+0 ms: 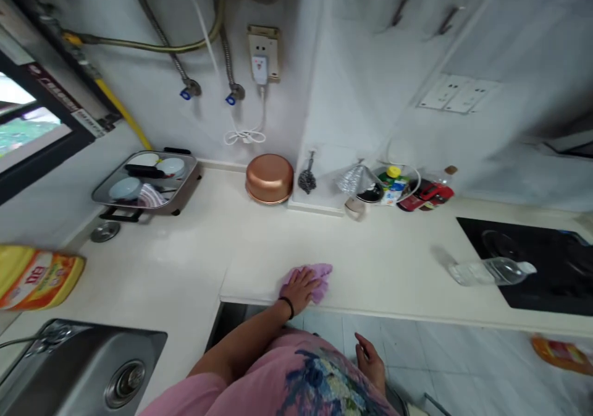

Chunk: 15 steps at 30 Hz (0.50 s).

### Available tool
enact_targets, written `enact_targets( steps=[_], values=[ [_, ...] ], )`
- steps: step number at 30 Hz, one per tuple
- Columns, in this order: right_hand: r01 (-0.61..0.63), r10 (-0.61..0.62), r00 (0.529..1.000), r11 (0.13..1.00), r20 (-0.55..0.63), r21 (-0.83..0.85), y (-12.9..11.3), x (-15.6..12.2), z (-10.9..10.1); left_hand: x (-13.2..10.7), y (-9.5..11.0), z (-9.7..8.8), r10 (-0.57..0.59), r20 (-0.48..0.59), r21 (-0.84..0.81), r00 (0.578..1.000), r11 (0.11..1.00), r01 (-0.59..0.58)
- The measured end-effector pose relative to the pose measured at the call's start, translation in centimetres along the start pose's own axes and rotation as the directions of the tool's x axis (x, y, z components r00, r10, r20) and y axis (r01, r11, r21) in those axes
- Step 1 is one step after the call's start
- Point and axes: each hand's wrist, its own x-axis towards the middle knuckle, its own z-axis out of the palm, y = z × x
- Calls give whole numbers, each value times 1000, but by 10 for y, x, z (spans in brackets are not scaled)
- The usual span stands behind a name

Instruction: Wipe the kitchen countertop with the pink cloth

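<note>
My left hand (pixel 300 290) lies flat on a purple cloth (pixel 320 275), fingers spread, pressing it onto the white countertop (pixel 370 261) near the front edge. The cloth is crumpled and shows on both sides of the fingers. A black band circles that wrist. Below the counter edge, beside my body, hangs my right hand (pixel 370 361). Its fingers are loosely bent and apart, with nothing visible in them. A clear plastic bottle (pixel 491 272) lies on its side farther right, its white cap over the black cooktop (pixel 546 261).
A copper-coloured pot (pixel 269 178) sits by the wall. At back left, an electric pan (pixel 185 184) holds bowls. A yellow detergent bottle (pixel 41 278) stands above the steel sink (pixel 88 373). Several bottles, including a red one (pixel 426 195), line the back. A sink stopper (pixel 105 231) lies at left.
</note>
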Motion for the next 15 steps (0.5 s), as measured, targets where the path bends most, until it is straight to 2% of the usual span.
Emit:
enact_targets(
  steps=[2, 3, 4, 5, 6, 8, 10, 11, 13, 15],
  values=[
    [9, -10, 1000, 1000, 10, 23, 10, 7, -13, -6, -4, -6, -79, -43, 27, 996, 996, 80],
    [12, -12, 1000, 999, 9, 40, 16, 12, -21, -12, -9, -10, -156, -79, 42, 985, 986, 160],
    [14, -14, 1000, 999, -1, 49, 23, 17, -30, -18, -15, -15, -263, -130, 53, 956, 961, 272],
    [11, -10, 1000, 998, -17, 57, 31, 21, -40, -27, -21, -20, -383, -187, 54, 905, 915, 399],
    [3, -1, 999, 998, -36, 66, 40, 25, -51, -36, -28, -25, -503, -242, 40, 830, 850, 526],
    [-25, 31, 997, 996, -68, 84, 61, 29, -75, -56, -41, -34, -697, -335, -38, 634, 682, 730],
    [-69, 79, 992, 993, -95, 98, 84, 28, -99, -73, -49, -41, -806, -387, -145, 448, 533, 834],
    [-92, 104, 989, 990, -107, 105, 96, 25, -110, -78, -51, -43, -835, -395, -193, 383, 483, 854],
    [-137, 153, 980, 983, -129, 125, 119, 16, -130, -81, -49, -42, -868, -401, -268, 294, 418, 868],
    [-188, 210, 967, 971, -148, 151, 142, 3, -146, -73, -39, -35, -880, -405, -306, 247, 385, 871]
  ],
)
